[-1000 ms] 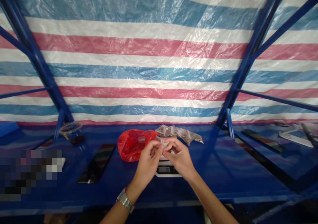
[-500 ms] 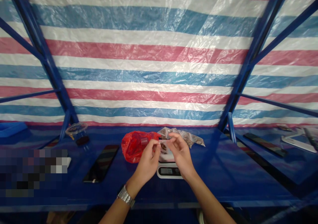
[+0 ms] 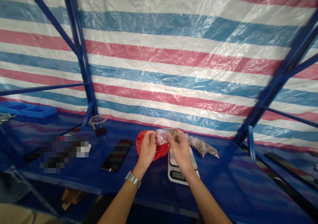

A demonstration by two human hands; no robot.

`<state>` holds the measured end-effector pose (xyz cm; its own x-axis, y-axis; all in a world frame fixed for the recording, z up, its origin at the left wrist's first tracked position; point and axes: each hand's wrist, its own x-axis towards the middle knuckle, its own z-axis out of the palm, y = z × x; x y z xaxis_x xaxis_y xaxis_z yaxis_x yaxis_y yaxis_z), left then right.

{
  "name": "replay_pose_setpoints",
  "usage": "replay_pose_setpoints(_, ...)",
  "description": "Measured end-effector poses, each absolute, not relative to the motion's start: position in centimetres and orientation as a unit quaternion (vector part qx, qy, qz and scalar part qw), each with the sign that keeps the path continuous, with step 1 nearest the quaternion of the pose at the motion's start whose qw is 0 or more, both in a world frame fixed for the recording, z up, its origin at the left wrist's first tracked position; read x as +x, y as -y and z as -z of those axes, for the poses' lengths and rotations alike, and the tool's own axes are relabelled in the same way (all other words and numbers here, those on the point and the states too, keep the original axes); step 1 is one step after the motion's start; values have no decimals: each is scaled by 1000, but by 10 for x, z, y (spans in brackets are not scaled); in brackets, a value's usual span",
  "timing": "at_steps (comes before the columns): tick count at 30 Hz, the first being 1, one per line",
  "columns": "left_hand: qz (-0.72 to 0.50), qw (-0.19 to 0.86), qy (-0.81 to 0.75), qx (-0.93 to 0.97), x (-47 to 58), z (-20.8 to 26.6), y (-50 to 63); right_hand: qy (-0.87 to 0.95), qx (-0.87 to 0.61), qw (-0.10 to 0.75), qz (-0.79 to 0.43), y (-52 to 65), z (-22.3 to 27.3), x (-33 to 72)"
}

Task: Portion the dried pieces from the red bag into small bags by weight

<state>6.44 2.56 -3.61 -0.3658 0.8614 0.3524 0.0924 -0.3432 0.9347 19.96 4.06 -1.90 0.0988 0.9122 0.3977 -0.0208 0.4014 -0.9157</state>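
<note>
Between my hands, a small clear zip-lock bag [image 3: 163, 136] with brown dried bits at its right end is held above the table. My right hand [image 3: 181, 147] pinches the filled end between thumb and fingers. At the other end, my left hand [image 3: 148, 146] is closed, its fingertips at the bag's edge. Behind and below my left hand lies a crumpled red plastic bag [image 3: 160, 152]. A white digital scale [image 3: 174, 161] is under my right hand and wrist, its display partly covered. Several similar filled zip-lock bags [image 3: 200, 147] lie just right of my right hand.
A black phone [image 3: 116, 155] lies to the left, with a clear cup of dark liquid [image 3: 99, 126] behind it. Farther left is a blue compartment tray [image 3: 41, 111]. Blue metal posts [image 3: 263, 101] frame a striped plastic sheet [image 3: 169, 84] behind the table.
The view has turned left and tilted. My hands have moved left off the scale, toward the red bag, with the zip-lock bag now stretched sideways between them.
</note>
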Motion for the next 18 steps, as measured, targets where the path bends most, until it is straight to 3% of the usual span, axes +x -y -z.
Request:
replay_pose_setpoints(3,-648,150,-550,504,58,38,-25,643,-423,577,-274,-55,19,191)
replay_pose_setpoints(6,-560,84,-565,600,59,43,-21,730,-471,453,-200,-62,23,182)
replay_pose_setpoints(9,-481,111,-608,622,62,52,-24,785,-490,351,-141,-65,26,175)
replay_pose_setpoints(12,-434,114,-654,609,62,56,-31,808,-477,325,-122,-70,24,172)
replay_pose_setpoints(18,-434,143,-634,624,53,59,-35,821,-406,312,-252,-91,7,174)
